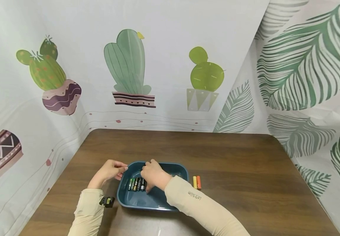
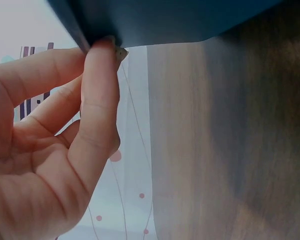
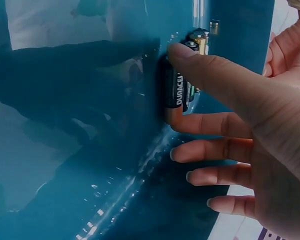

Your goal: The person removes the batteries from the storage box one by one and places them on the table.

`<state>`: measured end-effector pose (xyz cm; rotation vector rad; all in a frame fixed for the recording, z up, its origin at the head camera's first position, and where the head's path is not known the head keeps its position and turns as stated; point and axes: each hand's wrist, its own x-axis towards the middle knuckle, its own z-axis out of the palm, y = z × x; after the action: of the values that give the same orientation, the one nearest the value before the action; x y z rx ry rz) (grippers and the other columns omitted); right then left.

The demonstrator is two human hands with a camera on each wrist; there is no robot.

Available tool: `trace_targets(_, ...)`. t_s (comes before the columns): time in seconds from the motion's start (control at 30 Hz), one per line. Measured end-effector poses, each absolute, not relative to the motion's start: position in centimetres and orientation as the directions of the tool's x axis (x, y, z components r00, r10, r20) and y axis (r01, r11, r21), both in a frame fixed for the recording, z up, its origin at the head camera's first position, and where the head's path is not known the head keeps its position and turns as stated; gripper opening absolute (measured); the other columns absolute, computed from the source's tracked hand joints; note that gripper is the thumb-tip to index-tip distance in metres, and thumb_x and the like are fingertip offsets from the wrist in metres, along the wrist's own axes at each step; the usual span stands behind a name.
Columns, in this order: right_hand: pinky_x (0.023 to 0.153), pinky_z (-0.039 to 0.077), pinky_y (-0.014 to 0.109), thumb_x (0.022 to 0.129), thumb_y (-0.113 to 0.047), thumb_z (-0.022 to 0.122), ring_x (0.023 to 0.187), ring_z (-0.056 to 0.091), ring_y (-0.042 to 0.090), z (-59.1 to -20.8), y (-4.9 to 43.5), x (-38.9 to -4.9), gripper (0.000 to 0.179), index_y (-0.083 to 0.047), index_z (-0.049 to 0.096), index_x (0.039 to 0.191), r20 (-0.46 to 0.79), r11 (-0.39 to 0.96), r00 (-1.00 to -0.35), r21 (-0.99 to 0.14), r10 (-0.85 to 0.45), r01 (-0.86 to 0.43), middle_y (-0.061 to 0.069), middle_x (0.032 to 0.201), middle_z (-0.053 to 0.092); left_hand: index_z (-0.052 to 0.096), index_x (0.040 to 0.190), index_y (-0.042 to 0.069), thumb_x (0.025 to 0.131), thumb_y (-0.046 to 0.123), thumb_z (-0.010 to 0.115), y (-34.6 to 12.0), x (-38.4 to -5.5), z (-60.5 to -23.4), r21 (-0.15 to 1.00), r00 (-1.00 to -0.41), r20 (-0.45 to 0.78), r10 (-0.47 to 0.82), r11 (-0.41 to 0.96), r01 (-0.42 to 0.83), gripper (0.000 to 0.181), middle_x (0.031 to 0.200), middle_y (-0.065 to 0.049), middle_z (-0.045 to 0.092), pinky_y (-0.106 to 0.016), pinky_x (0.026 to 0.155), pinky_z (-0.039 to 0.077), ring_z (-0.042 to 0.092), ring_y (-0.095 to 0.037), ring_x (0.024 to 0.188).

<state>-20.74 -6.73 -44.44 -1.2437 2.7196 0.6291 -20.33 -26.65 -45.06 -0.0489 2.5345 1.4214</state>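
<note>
I wear a cream left sleeve (image 1: 88, 209) and a matching right sleeve (image 1: 206, 209), whose small dark lettering (image 1: 194, 195) seems to read "Let's Slim". A boxy black device (image 1: 107, 202) with a yellow-green patch (image 1: 109, 200) sits at my left cuff (image 1: 94, 191). My left hand (image 1: 108, 172) and right hand (image 1: 154, 175) are bare.

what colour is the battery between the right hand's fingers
The battery is black with a copper-coloured end, clearest in the right wrist view.
</note>
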Motion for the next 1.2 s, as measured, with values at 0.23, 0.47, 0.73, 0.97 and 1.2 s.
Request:
trace_targets(0.23,0.085,0.037,0.028,0.069,-0.072,0.069,0.101,0.049,0.009,-44.6,-6.8,-20.7,0.043,-0.038,0.069,0.095,-0.249,0.578,-0.673,0.36,-0.696,-0.732,-0.016,0.11,0.06,0.066,0.104,-0.014,0.09,0.003,0.064,-26.6,-20.3,-45.1,0.838,-0.972,-0.219,0.083,0.526,-0.144,0.022,0.077,-0.01,0.067,-0.034,0.057,0.058,0.061,-0.016,0.059)
trace_targets(0.47,0.091,0.037,0.03,0.073,-0.07,0.067,0.107,0.049,0.01,-44.7,-6.7,-20.9,0.041,-0.038,0.069,0.099,-0.278,0.564,-0.665,0.366,-0.693,-0.74,-0.015,0.116,0.059,0.066,0.104,-0.014,0.09,0.004,0.064,-26.5,-20.3,-45.1,0.84,-0.971,-0.222,0.088,0.522,-0.145,0.023,0.078,-0.01,0.067,-0.035,0.058,0.058,0.062,-0.016,0.059)
trace_targets(0.73,0.089,0.038,0.03,0.074,-0.067,0.069,0.103,0.05,0.009,-44.5,-6.3,-20.8,0.042,-0.036,0.069,0.102,-0.266,0.56,-0.652,0.35,-0.71,-0.751,-0.014,0.113,0.06,0.066,0.104,-0.014,0.089,0.004,0.065,-26.7,-20.2,-45.2,0.842,-0.971,-0.221,0.088,0.52,-0.144,0.024,0.078,-0.01,0.067,-0.035,0.058,0.058,0.061,-0.017,0.059)
trace_targets(0.97,0.087,0.039,0.029,0.073,-0.065,0.071,0.102,0.049,0.009,-43.4,-5.6,-20.5,0.038,-0.035,0.07,0.097,-0.257,0.584,-0.658,0.311,-0.708,-0.749,-0.014,0.115,0.059,0.065,0.105,-0.015,0.09,0.004,0.064,-26.8,-20.4,-45.3,0.854,-0.969,-0.223,0.103,0.5,-0.143,0.024,0.077,-0.01,0.067,-0.034,0.058,0.058,0.062,-0.016,0.059)
trace_targets(1.2,0.086,0.039,0.029,0.073,-0.06,0.074,0.101,0.049,0.01,-42.0,-4.1,-20.7,0.043,-0.033,0.07,0.105,-0.227,0.628,-0.677,0.257,-0.7,-0.735,-0.014,0.116,0.06,0.065,0.105,-0.014,0.089,0.005,0.065,-26.8,-20.3,-45.2,0.848,-0.968,-0.229,0.104,0.509,-0.146,0.025,0.078,-0.009,0.067,-0.035,0.058,0.058,0.061,-0.017,0.06)
